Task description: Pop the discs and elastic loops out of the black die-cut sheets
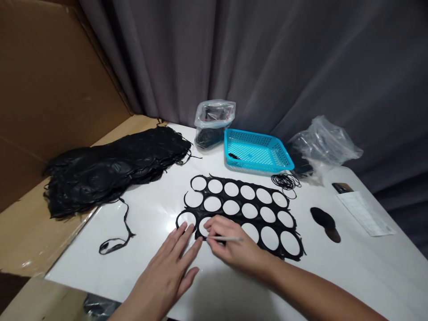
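Note:
A thin black sheet (245,226) with rows of round cut-outs lies flat, white tabletop showing through the holes. My left hand (169,261) is palm down with its fingers spread, fingertips resting at the sheet's near-left corner. In my right hand (234,243) is a slim light-grey pen-like tool (225,238), gripped between thumb and fingers. Its tip points left, at the sheet's edge close to my left index finger; the exact kind of tool cannot be made out. Part of the near row of holes is hidden behind my right hand.
A thick stack of black sheets (113,167) lies at left, near a loose black strip (126,223). Behind stand a clear bag (214,120) and a blue basket (259,167). Black rings (286,181), black discs (323,218) and a paper (366,214) lie at right.

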`<state>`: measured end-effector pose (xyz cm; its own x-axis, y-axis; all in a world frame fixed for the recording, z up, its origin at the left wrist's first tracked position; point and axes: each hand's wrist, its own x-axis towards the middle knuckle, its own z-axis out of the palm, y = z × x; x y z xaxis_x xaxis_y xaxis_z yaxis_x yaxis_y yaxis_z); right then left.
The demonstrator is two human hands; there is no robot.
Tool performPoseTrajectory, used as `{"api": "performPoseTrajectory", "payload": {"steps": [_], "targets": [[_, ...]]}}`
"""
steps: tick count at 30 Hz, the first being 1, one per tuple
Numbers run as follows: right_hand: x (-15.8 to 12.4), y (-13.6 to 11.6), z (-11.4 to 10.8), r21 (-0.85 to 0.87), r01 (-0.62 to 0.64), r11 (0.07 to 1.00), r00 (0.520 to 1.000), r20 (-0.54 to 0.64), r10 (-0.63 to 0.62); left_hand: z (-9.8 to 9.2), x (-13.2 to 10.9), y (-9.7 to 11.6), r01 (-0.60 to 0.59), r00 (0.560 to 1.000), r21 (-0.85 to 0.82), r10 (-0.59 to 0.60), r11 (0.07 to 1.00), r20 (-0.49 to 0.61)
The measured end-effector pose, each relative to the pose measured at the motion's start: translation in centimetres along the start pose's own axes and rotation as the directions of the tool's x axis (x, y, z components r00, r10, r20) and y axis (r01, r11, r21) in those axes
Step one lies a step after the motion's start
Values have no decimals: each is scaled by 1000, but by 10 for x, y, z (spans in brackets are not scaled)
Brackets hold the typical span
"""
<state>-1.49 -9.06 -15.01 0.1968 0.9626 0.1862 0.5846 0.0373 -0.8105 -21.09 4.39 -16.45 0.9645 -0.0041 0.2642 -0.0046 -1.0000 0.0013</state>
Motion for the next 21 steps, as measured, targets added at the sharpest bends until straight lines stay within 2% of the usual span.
{"api": "performPoseTrajectory", "payload": {"steps": [2, 4, 6, 7, 9, 11, 13, 15, 16, 18, 21], "targets": [[-4, -6, 4, -203, 141, 969, 990, 57, -132, 1, 0, 1, 0, 1000, -9, 0, 1000, 1], [-6, -9, 4, -412, 280, 867, 960, 128, -249, 2, 0, 0, -1, 1000, -7, 1, 1000, -5], [-2, -7, -5, -528, 334, 781, 941, 142, -307, 3, 1, 0, -5, 1000, 5, 5, 1000, -13], [2, -3, -14, -559, 306, 771, 947, 95, -307, 4, 1, 0, -8, 1000, 10, 8, 1000, -14], [12, 10, -37, -603, 151, 783, 962, -94, -258, 4, 1, -1, -13, 1000, 19, 13, 1000, -18], [22, 24, -62, -632, -52, 773, 930, -314, -194, 3, 0, -1, -15, 999, 21, 16, 1000, -28], [30, 32, -78, -559, -194, 807, 887, -451, -99, 3, -1, -1, -13, 999, 17, 13, 1000, -33], [35, 31, -80, -377, -262, 889, 878, -476, 57, 2, -1, 0, -10, 1000, 13, 11, 1000, -29], [37, 27, -76, -252, -279, 926, 885, -443, 146, 1, -2, 0, -9, 1000, 11, 10, 1000, -23], [42, 17, -60, 31, -297, 954, 907, -304, 292, -2, -3, 1, 3, 1000, 5, -3, 1000, -19], [49, 2, -31, 355, -325, 876, 934, -23, 356, -7, -7, 1, 50, 997, -13, -51, 999, -53]]}}
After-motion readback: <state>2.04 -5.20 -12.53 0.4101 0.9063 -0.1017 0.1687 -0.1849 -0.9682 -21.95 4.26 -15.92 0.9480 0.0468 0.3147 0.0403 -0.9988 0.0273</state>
